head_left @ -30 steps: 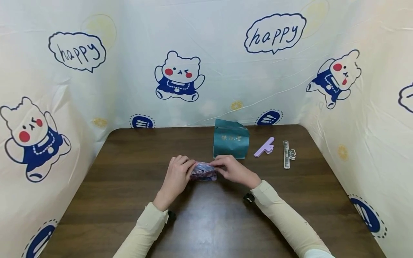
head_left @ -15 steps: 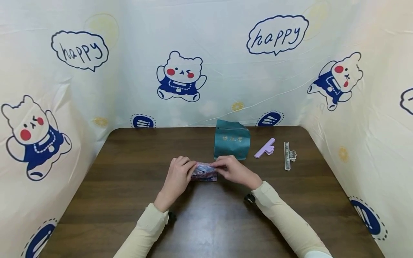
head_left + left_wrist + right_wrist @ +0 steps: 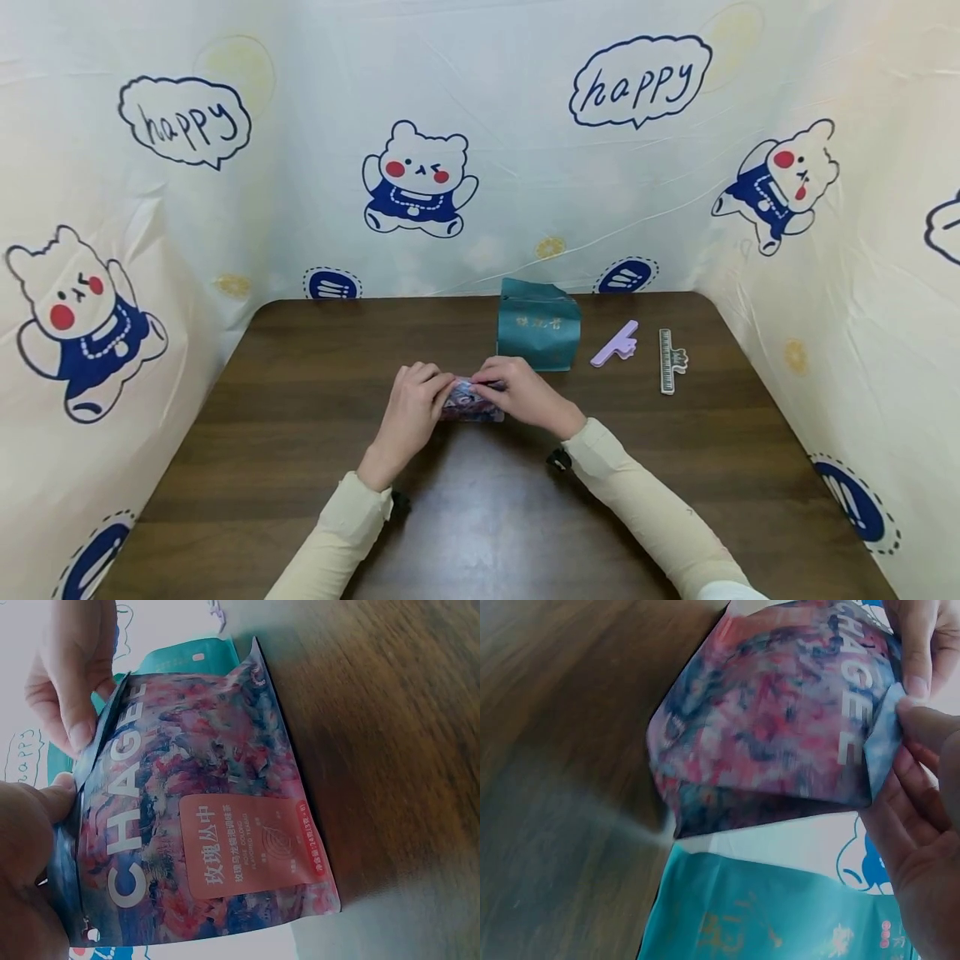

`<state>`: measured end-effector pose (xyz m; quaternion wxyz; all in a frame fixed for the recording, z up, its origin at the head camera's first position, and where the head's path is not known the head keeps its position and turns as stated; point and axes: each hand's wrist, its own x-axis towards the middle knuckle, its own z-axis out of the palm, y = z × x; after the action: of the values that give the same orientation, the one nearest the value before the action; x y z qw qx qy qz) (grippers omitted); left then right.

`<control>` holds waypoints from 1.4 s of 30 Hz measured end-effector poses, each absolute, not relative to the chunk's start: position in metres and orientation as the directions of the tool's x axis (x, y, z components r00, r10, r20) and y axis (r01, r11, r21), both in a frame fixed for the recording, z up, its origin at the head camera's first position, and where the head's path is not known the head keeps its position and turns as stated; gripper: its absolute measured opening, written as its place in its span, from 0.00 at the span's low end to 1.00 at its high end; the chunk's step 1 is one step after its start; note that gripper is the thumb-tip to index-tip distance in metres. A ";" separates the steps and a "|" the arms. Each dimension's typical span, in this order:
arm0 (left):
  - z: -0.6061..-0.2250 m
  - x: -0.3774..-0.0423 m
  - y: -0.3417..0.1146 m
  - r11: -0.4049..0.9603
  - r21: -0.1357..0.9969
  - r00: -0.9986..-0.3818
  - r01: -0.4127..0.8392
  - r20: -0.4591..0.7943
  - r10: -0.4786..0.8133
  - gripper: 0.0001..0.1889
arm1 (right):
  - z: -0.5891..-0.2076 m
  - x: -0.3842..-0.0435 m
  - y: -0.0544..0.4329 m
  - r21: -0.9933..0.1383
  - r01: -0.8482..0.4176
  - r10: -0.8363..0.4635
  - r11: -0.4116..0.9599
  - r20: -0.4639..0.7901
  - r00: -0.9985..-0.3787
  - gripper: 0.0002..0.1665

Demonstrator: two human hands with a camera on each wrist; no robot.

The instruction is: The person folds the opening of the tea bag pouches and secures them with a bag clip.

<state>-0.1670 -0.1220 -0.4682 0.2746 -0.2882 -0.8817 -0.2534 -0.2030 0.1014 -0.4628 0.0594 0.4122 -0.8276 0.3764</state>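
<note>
A pink-and-blue patterned tea pouch (image 3: 471,406) marked CHAGEE stands on the table between both hands. In the left wrist view its front, with a coral label (image 3: 251,844), faces the camera, and the top edge is folded over. My left hand (image 3: 408,417) pinches that folded top at its left part. Farther along the same edge, my right hand (image 3: 528,396) grips the fold between thumb and fingers. The right wrist view shows a flap of the fold (image 3: 885,742) under the right thumb. The inside of the pouch is hidden.
Behind the right hand stands a teal pouch (image 3: 538,325) with gold lettering. To its right lie a purple bag clip (image 3: 617,343) and a clear, ruler-marked clip (image 3: 667,362). A printed cloth (image 3: 510,192) encloses the back and sides of the brown table (image 3: 315,467).
My right hand has slid left along the pouch's top edge, closer to the left hand. The left hand keeps its hold in nearly the same place.
</note>
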 end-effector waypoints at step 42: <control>-0.474 -0.174 -0.120 0.687 0.296 -0.659 0.664 0.665 0.350 0.03 | -0.476 -0.205 0.103 -0.575 -0.696 -0.548 0.430 0.446 -0.707 0.06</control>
<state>-0.1737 -0.1195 -0.4741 0.2925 -0.2911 -0.8706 -0.2681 -0.2045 0.1028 -0.4761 0.0958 0.3704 -0.8400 0.3848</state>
